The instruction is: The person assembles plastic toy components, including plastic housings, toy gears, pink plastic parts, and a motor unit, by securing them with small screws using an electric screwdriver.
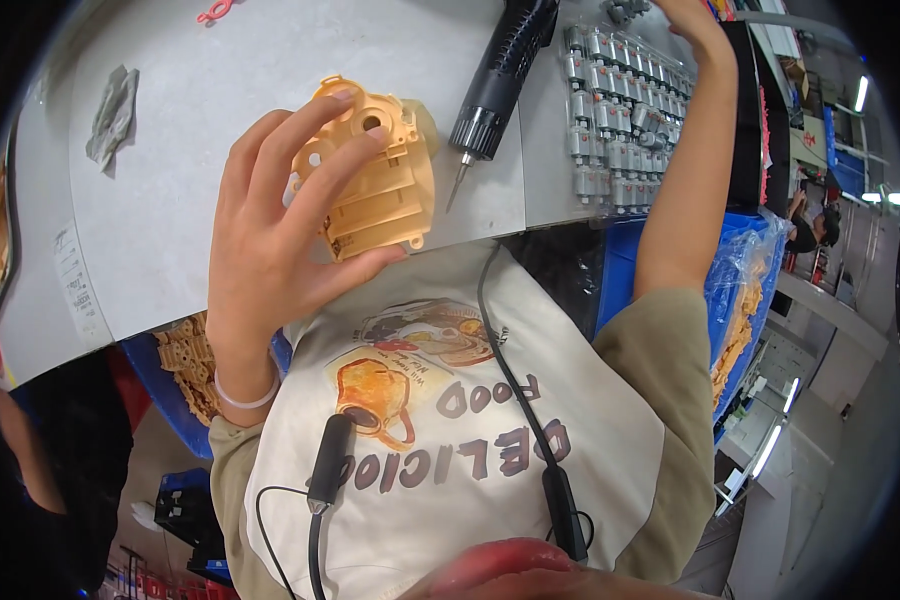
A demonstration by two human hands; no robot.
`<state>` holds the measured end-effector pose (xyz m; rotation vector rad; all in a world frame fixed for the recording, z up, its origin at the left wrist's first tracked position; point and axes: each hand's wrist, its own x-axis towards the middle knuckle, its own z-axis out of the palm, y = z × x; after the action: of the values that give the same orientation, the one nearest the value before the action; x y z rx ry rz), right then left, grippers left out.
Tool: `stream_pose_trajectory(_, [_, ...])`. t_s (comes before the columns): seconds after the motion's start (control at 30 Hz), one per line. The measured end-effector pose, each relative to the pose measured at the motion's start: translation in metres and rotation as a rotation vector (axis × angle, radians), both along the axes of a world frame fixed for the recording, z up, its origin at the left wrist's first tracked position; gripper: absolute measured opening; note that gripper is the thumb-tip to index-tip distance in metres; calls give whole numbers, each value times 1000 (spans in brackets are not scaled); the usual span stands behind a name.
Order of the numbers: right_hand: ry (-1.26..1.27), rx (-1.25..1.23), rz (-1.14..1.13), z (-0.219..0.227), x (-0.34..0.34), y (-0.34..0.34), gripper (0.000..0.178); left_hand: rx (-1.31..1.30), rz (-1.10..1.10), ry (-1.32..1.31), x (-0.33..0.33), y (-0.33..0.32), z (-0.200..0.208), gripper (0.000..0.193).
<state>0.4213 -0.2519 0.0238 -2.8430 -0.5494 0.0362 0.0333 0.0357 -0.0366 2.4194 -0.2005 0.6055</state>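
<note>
My left hand holds a yellow-orange plastic housing with round holes and ribbed sides, fingers wrapped over its top and thumb under its lower edge, just above the near edge of the grey table. My right hand reaches far up to the top edge of the view, past a tray of small silver motors; its fingers are cut off by the frame. A black electric screwdriver lies on the table between the two hands, tip pointing toward me.
A crumpled grey cloth lies at the table's left. A pink clip sits at the far edge. Blue bins with yellow plastic parts stand under the table left and right. Another person sits at the far right.
</note>
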Motion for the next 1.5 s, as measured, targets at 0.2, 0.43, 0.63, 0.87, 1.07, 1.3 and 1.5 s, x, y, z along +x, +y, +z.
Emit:
stream_pose_trajectory(0.2, [334, -108, -101, -22, 25, 7, 52, -73, -17, -9, -1, 3, -5, 72])
stream_pose_trajectory(0.43, [470, 301, -143, -25, 19, 18, 52, -95, -12, 56, -1, -2, 3, 73])
stream_pose_trajectory(0.63, [344, 321, -160, -20, 15, 15, 37, 49, 42, 107, 2, -18, 16, 87])
stream_pose_trajectory(0.87, [306, 579, -112, -7, 13, 3, 25, 20, 30, 168, 3, -16, 16, 87])
stream_pose_trajectory(1.07, [172, 549, -114, -7, 8, -3, 20, 58, 80, 142, 1, -20, 8, 86])
stream_pose_trajectory(1.3, [169, 668, -165, -9, -3, 8, 17, -32, 46, 138, -4, -6, 19, 79])
stream_pose_trajectory(1.5, [163, 460, -24, -28, 17, 3, 38, 16, 1, 105, -5, -4, 10, 82])
